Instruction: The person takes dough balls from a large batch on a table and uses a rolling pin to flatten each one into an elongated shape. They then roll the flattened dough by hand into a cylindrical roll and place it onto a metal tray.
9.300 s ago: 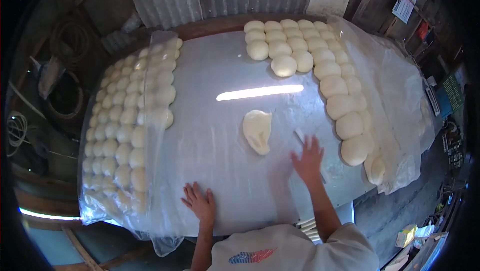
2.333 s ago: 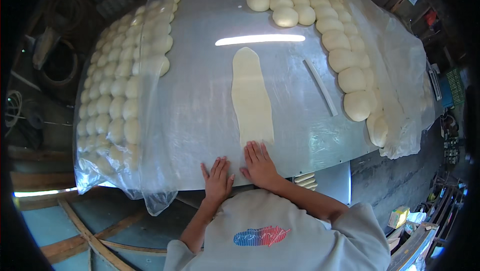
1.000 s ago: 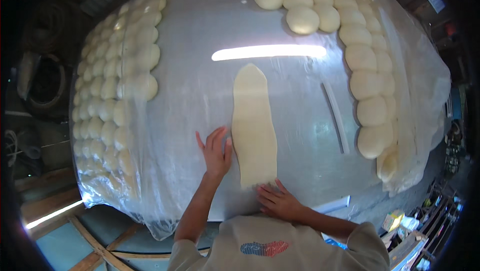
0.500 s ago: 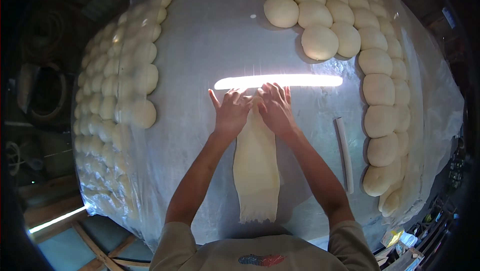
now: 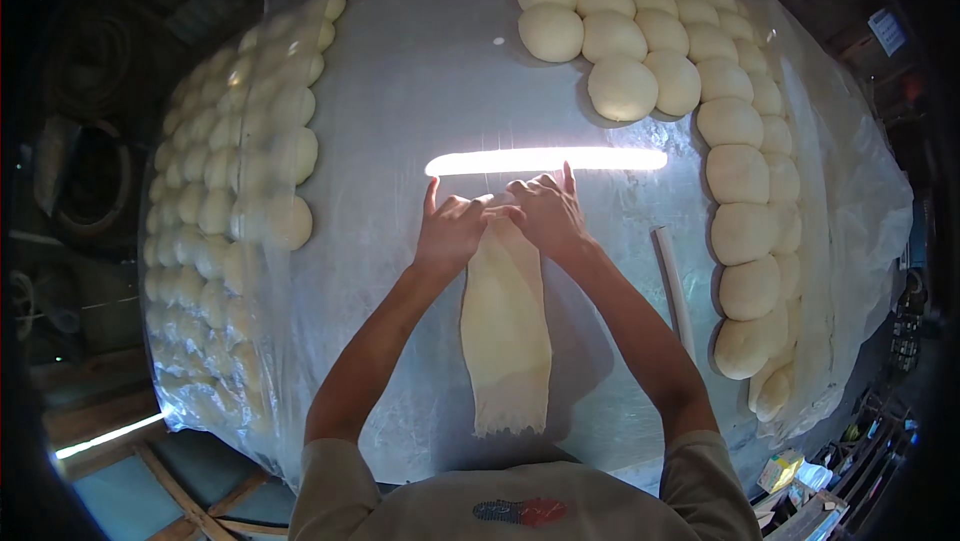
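A long flat strip of pale dough (image 5: pixel 507 331) lies on the metal table, its ragged end toward me. At its far end my left hand (image 5: pixel 453 234) and my right hand (image 5: pixel 547 214) pinch the dough edge between curled fingers and thumbs. The far edge looks folded or rolled under the fingers, partly hidden by them. The left little finger and a right finger stick out away from the dough. Just beyond my hands, a bright band of glare crosses the tabletop. To the right of my right forearm lies a thin pale rod (image 5: pixel 674 286), its near end hidden by the arm.
Rows of round dough balls (image 5: pixel 743 234) line the right side and far right of the metal table (image 5: pixel 410 61). More dough balls (image 5: pixel 292 223) sit at the left, mostly under clear plastic sheeting (image 5: pixel 262 151). Another plastic sheet (image 5: pixel 850 191) hangs along the right edge.
Both hands have drawn slightly toward me at the dough's far end, with the fingers curled tighter around its edge. The view has shifted slightly.
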Demonstrator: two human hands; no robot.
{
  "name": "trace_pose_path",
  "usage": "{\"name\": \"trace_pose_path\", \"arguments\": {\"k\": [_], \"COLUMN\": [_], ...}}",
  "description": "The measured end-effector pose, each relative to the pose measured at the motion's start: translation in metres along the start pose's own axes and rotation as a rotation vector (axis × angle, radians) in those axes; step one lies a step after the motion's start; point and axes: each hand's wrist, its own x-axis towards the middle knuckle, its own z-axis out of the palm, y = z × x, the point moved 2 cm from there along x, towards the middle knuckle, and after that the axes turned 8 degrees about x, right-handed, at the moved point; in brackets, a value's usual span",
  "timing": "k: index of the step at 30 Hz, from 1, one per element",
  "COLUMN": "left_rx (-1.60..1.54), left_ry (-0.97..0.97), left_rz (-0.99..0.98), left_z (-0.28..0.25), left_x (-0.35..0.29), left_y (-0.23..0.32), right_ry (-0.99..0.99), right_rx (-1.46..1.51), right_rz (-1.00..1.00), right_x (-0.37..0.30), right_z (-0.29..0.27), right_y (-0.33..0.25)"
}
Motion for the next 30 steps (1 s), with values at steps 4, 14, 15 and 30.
{"name": "trace_pose_path", "arguments": {"k": [4, 14, 15, 30], "left_rx": [0.203, 0.256, 0.236, 0.482], "left_ry": [-0.078, 0.178, 0.286, 0.188], "left_rz": [-0.018, 0.371, 0.413, 0.289], "left_z": [0.007, 0.01, 0.009, 0.009], "left_x": [0.014, -0.025, -0.033, -0.034], "left_y": [-0.002, -0.004, 0.003, 0.019], "right_ry": [-0.112, -0.139, -0.019, 0.101], "right_rx": [-0.204, -0.399, -0.38, -0.24], "right_rz": [-0.098, -0.441, -0.472, -0.345], "right_x": [0.008, -0.05, -0.06, -0.051], "right_z": [0.0, -0.012, -0.012, 0.001], "right_y": [0.006, -0.007, -0.009, -0.01]}}
